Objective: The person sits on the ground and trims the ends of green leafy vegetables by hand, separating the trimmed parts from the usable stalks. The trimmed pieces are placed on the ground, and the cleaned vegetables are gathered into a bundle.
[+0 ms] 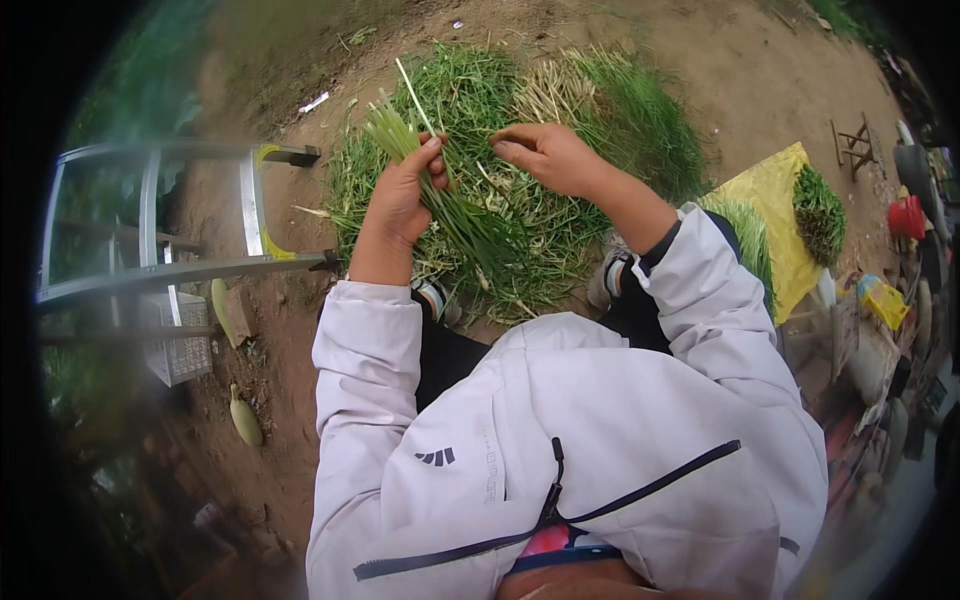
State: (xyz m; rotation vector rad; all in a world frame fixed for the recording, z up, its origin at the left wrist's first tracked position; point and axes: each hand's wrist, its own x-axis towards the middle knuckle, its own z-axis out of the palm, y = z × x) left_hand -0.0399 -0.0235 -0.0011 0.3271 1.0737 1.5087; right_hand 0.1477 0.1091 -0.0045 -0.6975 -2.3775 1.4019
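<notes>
My left hand (409,184) is closed around a bunch of long green stalks (391,129), with pale ends pointing up and dark green leaves hanging down to the right. One pale stalk sticks up apart from the bunch. To the right, my right hand (544,156) hovers over the greens with thumb and fingers bent close together; whether a thin piece is between the fingertips cannot be told. Below both hands lies a wide heap of loose green stalks and leaves (469,82). At the heap's upper right are greens with tan root ends (551,91).
An aluminium ladder (251,202) lies at the left, near two pale green gourds (245,416) and a white basket (176,337). On the right, a yellow sheet (772,202) bears bundled greens (819,214). Beyond it are a small wooden stool (857,148) and a red container (907,217).
</notes>
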